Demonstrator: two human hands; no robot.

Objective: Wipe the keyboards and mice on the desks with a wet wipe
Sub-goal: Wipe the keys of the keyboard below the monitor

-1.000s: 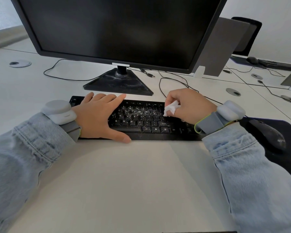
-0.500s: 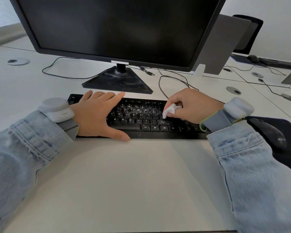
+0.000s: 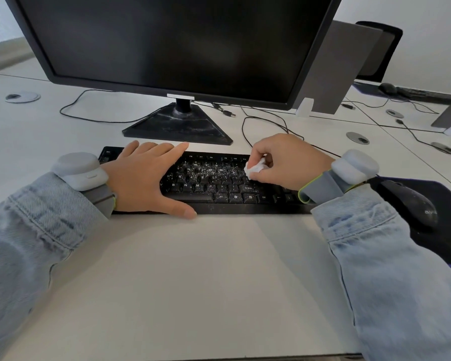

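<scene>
A black keyboard (image 3: 219,194) lies on the white desk in front of the monitor, its middle keys speckled with white flecks. My left hand (image 3: 143,178) lies flat on the keyboard's left half, fingers straight, thumb along the front edge. My right hand (image 3: 284,162) pinches a crumpled white wet wipe (image 3: 254,169) and presses it on the keys right of centre. A black mouse (image 3: 412,204) sits on a dark mouse pad (image 3: 448,243) at the right, partly behind my right wrist.
A large black monitor (image 3: 172,45) on its stand (image 3: 177,125) rises just behind the keyboard. Cables (image 3: 266,123) trail across the desk behind it. Another monitor's back, a second mouse (image 3: 387,87) and a chair are at the far right.
My right hand with the wipe has shifted slightly back toward the upper key rows. The left hand stays flat on the keyboard.
</scene>
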